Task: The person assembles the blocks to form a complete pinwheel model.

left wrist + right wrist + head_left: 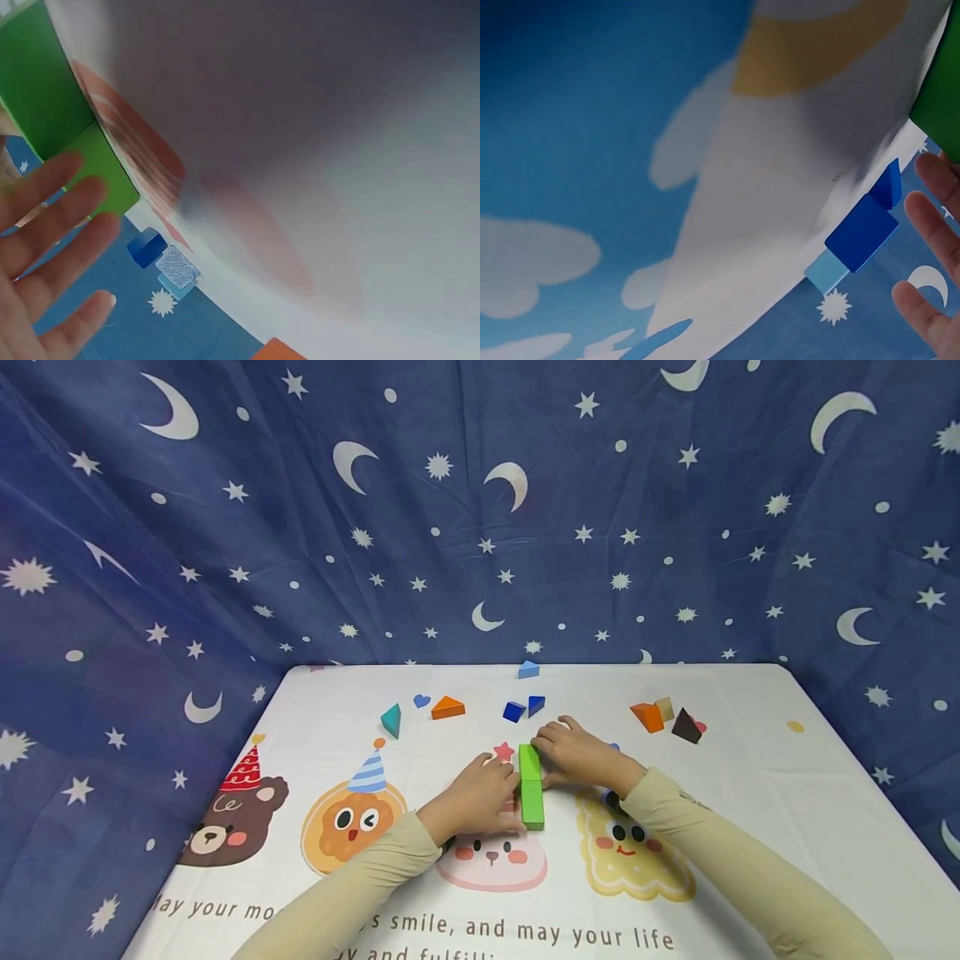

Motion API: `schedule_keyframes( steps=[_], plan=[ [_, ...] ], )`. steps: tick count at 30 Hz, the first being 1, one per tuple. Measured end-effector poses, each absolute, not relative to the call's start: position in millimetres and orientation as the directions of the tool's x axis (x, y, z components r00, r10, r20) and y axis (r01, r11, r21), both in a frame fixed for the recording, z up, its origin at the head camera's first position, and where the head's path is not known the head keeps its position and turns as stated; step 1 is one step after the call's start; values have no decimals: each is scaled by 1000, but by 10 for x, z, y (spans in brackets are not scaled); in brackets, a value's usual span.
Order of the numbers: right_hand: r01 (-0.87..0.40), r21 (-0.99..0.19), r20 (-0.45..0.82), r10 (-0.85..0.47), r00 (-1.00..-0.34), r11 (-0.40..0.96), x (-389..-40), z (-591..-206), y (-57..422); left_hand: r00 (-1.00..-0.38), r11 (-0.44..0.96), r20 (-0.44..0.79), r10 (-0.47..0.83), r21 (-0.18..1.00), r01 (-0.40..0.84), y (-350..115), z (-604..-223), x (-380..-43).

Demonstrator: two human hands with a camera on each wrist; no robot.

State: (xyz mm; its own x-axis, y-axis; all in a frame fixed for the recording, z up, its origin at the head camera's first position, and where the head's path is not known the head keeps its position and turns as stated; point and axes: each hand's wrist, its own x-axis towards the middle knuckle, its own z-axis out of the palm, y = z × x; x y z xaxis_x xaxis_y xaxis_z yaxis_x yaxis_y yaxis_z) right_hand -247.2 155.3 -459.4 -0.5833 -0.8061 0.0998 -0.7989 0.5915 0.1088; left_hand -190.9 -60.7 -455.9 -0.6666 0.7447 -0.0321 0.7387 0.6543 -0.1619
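Observation:
Two green blocks lie end to end in the middle of the table, a far green block (529,762) and a near green block (532,803). To their left is my left hand (480,795), its fingertips close by the blocks' side. The left wrist view shows those fingers (56,259) spread and fairly straight beside the green pieces. My right hand (581,756) is on the other side, fingertips right at the far block's end and thumb near its side. Spread right fingers (930,232) also show in the right wrist view, next to a green face.
Beyond the hands stand two dark blue blocks (513,712) and a light blue triangle (528,669). A teal block (392,720) and an orange triangle (447,707) are at back left. Orange (647,717), tan (664,708) and dark brown (686,725) pieces cluster at back right.

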Motion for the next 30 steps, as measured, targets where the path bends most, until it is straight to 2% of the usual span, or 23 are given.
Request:
schedule_keyframes(
  steps=[3,9,12,17,21,27,30],
  plan=[
    [-794,94,83,-800,-595,600,-2476,-4611,1553,-610,603,23,792,-186,776,-674,-4541,-1911],
    [-789,73,78,-792,-605,610,-2474,-4626,1555,-432,449,121,893,-224,865,-759,-4520,-1962],
    [-799,71,100,-801,-590,597,-2475,-4639,1562,-386,410,144,911,-228,883,-751,-4569,-2017],
    [-815,74,121,-817,-564,574,-2485,-4667,1567,-366,393,155,917,-204,897,-716,-4648,-2069],
    [-816,74,127,-817,-563,574,-2477,-4643,1575,-387,407,136,912,-198,892,-691,-4634,-2065],
    [-841,69,214,-831,-513,537,-2490,-4641,1608,-408,424,118,905,-203,883,-674,-4633,-2071],
    [-840,67,211,-830,-516,539,-2501,-4647,1610,-415,430,113,903,-198,881,-665,-4629,-2066]
  ],
)
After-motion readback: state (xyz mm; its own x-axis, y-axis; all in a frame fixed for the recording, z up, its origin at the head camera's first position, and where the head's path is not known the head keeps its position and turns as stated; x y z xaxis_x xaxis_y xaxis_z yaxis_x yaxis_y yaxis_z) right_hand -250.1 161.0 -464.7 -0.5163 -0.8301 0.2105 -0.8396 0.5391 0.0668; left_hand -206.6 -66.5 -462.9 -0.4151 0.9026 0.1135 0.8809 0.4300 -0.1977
